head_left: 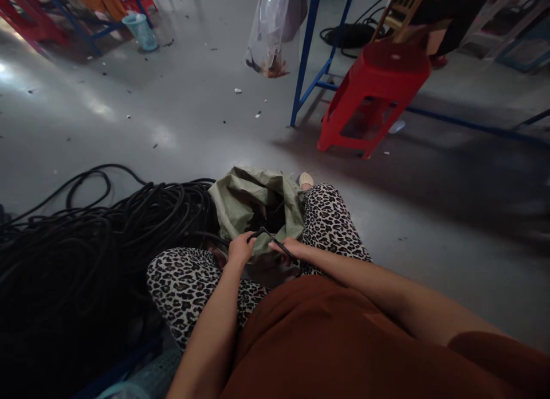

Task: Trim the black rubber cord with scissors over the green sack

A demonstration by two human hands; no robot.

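Note:
My left hand (240, 249) is closed round a black rubber cord (256, 234), whose end points over the sack. In my right hand (291, 247) is a pair of dark-handled scissors (275, 238), their blades meeting the cord's end or lying right beside it; I cannot tell which. Below both hands an open greenish woven sack (227, 201) stands between my knees. Dark pieces (264, 215) lie inside it, too dim to make out singly. To the left spreads a big tangled heap of black cord (112, 227), and a length runs from it towards my left hand.
A red plastic stool (373, 95) stands ahead right, beside a blue metal frame (306, 55). A clear plastic bag (275, 32) hangs near it. Farther left is a light-blue basket (141, 32). Small scraps dot the grey floor (193, 112). Another person (458, 20) is partly visible upper right.

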